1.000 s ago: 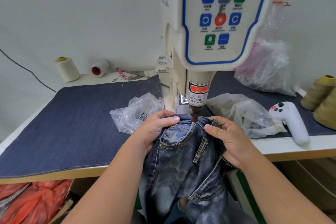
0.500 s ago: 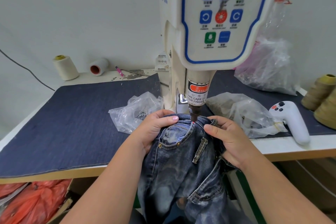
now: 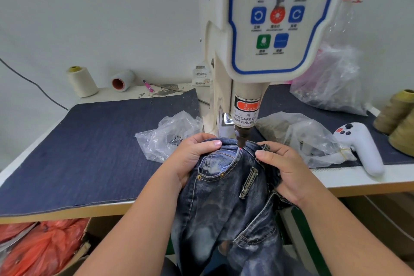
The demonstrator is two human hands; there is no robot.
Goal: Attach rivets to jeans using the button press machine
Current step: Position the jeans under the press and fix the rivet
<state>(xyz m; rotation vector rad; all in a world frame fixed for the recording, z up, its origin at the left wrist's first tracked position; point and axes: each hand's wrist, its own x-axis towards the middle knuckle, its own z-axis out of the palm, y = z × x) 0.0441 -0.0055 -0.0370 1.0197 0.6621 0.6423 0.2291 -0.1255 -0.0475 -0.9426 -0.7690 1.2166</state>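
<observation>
Head view: both hands (image 3: pixel 192 159) (image 3: pixel 289 170) grip stiff, faded denim jeans (image 3: pixel 226 204).

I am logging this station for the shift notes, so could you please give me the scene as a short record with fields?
machine: button press machine, punch tip down at the pocket edge
workpiece: jeans, draped over the table edge
left hand: grips the jeans left of the punch
right hand: grips the jeans right of the punch
rivets set: two on the small pocket
nearby: clear plastic bags, white controller, thread cones
</observation>
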